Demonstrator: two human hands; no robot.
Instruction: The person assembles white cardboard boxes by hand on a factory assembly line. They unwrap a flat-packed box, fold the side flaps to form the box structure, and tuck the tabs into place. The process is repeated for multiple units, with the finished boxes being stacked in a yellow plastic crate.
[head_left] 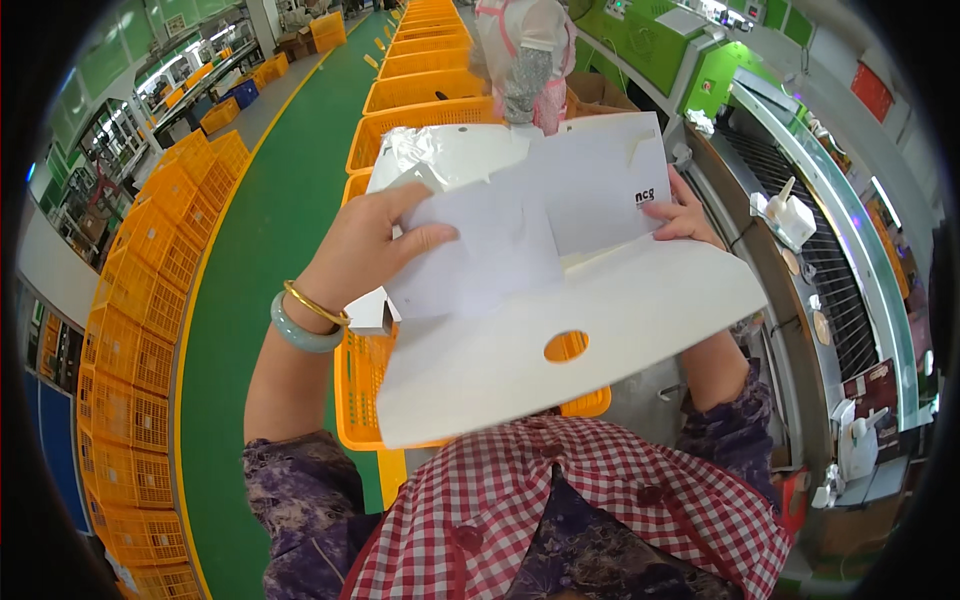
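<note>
Between my two hands is a white cardboard box blank (590,340), partly folded, with an oval hole in its near panel and small dark printing on its right flap. My left hand (375,240) grips its left side, thumb on the face and the other fingers partly hidden behind it. At the right edge, my right hand (688,215) is closed on the flap, some fingers over its front. Behind the blank lies a shiny white sheet or wrapped piece (440,150). Below it a small white box corner (372,312) shows, mostly covered.
Underneath stands an orange plastic crate (365,385), in a line with more orange crates (425,80) running away ahead. A person in pale clothing (530,60) is beyond. Stacked orange crates (130,370) line the left walkway. A roller conveyor (820,230) and a green machine (650,45) are right.
</note>
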